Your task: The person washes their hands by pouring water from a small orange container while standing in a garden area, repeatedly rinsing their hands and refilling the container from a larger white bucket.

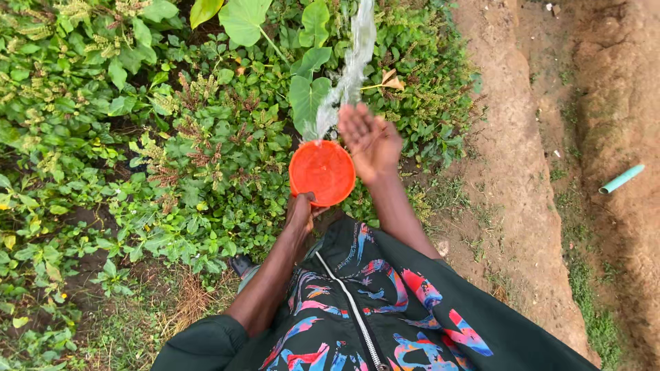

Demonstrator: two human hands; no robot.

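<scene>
Leafy plants (172, 137), dirt path (522, 172), daylight

A: Soft, even daylight, like an overcast sky; no hard shadows or glare on the plants (172, 137) or bare soil (522, 172).

B: Mostly sharp. Only the flung water (350, 69) streaks with motion blur, and the edges bend slightly.

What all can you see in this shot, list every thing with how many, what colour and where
bowl: one, orange, centre, tipped forward.
water: one stream, clear, flying from the bowl over the plants.
leafy plants: many, green, left and top.
bare soil: brown, right side.
pipe: one, pale teal, lying on the soil at far right.
dry leaf: one, tan, among the plants.
jacket: one, dark with bright patterns, bottom.
left hand: gripping the bowl's near rim.
right hand: open, palm up, beside the bowl.
</scene>
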